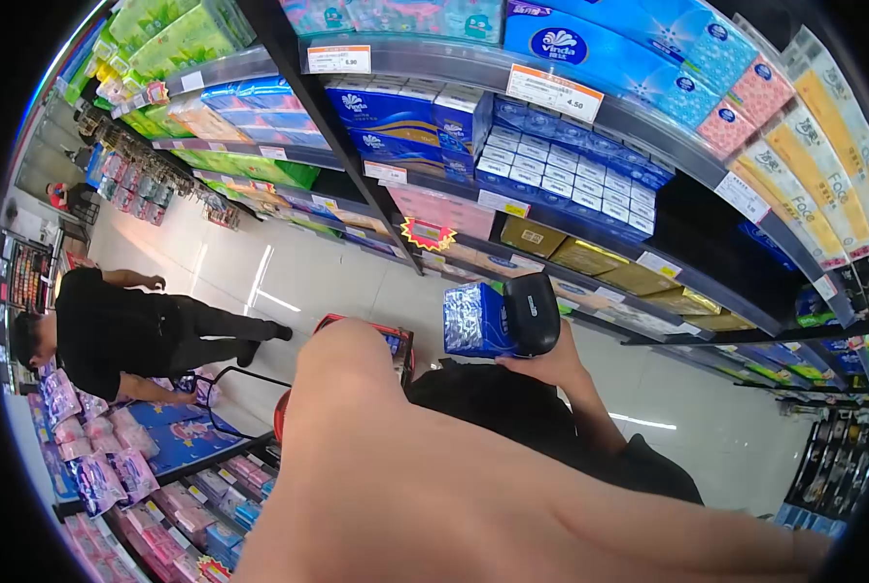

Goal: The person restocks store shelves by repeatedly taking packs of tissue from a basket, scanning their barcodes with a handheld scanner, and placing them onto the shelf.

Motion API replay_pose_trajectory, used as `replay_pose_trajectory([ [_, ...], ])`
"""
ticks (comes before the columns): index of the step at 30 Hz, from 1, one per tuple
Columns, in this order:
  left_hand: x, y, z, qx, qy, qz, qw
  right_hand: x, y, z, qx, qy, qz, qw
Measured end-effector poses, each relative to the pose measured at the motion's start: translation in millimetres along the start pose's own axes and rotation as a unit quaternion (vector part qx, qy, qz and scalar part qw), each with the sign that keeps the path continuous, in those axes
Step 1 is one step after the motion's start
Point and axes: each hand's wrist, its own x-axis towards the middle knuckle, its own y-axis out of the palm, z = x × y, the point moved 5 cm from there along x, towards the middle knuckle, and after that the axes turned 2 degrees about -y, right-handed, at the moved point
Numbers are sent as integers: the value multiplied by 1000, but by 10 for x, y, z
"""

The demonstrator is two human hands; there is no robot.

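Note:
The view is turned sideways. My right hand (554, 361) grips a black rounded case (532, 314) and a blue-and-silver plastic-wrapped pack (474, 319) that sit against each other. Its thumb presses along the lower edge, while the other fingers are mostly behind the case. Very close to the camera, my left hand and forearm (396, 466) fill the bottom of the view. The fingers of that hand do not show. Partly behind it is a red-rimmed basket or cart (407, 352) with things inside.
Shelves of blue Vinda tissue boxes (391, 115) and small tissue packs (568, 180) run along the top. A person in black (119, 325) stands at left, one hand on a black handle (223, 384). Pink packages (114, 437) fill the lower-left display. Pale tiled floor (342, 282) lies between.

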Motion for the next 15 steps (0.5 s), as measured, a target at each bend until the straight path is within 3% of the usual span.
replay_pose_trajectory([
  [3,87,124,92,-9,-4,31,999,-17,-43,7,-4,-30,-21,999],
  [9,103,312,26,-19,-4,91,996,-74,-131,-207,13,39,-4,999],
  [11,-133,327,358,-28,19,56,998,-133,-186,-339,63,56,-18,996],
  [12,-307,233,568,73,-30,102,992,-112,-220,-386,110,73,-29,991],
  [13,-407,226,763,155,-129,54,978,-74,-354,-82,20,-20,-27,999],
  [15,-837,163,1197,311,-254,79,912,-45,-506,59,-7,-18,-27,999],
])
